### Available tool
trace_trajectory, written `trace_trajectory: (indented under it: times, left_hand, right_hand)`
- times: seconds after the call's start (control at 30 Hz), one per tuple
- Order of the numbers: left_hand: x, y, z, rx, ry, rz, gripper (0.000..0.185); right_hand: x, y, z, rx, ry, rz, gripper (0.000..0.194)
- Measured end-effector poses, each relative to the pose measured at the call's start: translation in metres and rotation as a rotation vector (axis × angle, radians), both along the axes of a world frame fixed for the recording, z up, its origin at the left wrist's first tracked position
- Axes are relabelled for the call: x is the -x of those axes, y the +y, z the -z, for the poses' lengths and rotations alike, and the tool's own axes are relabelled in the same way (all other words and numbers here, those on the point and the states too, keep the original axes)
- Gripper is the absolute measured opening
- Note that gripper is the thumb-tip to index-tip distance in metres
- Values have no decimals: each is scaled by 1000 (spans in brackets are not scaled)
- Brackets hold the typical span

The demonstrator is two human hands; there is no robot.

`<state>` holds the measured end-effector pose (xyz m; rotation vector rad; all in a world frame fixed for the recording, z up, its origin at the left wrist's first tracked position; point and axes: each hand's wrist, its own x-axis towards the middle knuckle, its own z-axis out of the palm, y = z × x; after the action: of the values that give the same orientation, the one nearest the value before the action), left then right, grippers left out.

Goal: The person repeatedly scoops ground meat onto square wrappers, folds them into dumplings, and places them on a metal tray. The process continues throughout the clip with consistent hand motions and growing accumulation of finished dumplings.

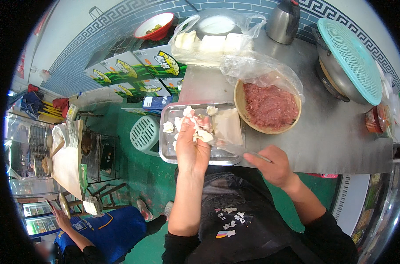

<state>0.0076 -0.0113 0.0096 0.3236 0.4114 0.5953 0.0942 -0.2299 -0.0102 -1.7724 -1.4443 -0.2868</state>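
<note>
My left hand (192, 145) is over a metal tray (163, 132), its fingers closed around a folded dough wrapper (204, 136). My right hand (269, 165) grips the handle of a flat metal spatula or knife (231, 148), whose smeared blade reaches to the left hand. Several small filled dumplings lie at the tray's left, one (168, 127) near its rim and another (212, 110) near the wrappers. A stack of square dough wrappers (228, 125) lies in the tray's right part. Beside the tray is a bowl of minced meat (271, 105), partly under a clear plastic bag.
Bagged wrapper stacks (213, 44), a steel kettle (283, 21) and a pot with a turquoise colander (350, 62) stand on the steel table (318, 142). A green stool (144, 133) and stacked cartons (160, 62) are left. A person in a blue apron (111, 227) is at lower left.
</note>
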Motion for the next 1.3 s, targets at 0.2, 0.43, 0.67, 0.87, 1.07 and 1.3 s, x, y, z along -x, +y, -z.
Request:
trace_trajectory:
  times: [0.2, 0.43, 0.67, 0.87, 1.07, 1.3]
  left_hand:
    - [-2, -37, -8, -84, 80, -9, 27]
    - [2, -7, 10, -148, 171, -8, 18]
    - [3, -20, 0, -138, 183, -13, 17]
    - [8, -15, -1, -66, 193, 31, 13]
    - [24, 17, 13, -552, 376, -220, 15]
    - [24, 19, 28, -2080, 998, -217, 29]
  right_hand:
    - [2, 19, -8, 1, 125, 0, 43]
    - [2, 9, -25, 32, 166, 50, 44]
    - [0, 5, -26, 25, 380, 87, 36]
    - [-8, 0, -19, -131, 578, 285, 26]
    - [-36, -32, -49, 44, 522, 377, 22]
    - [-46, -42, -65, 411, 528, 480, 16]
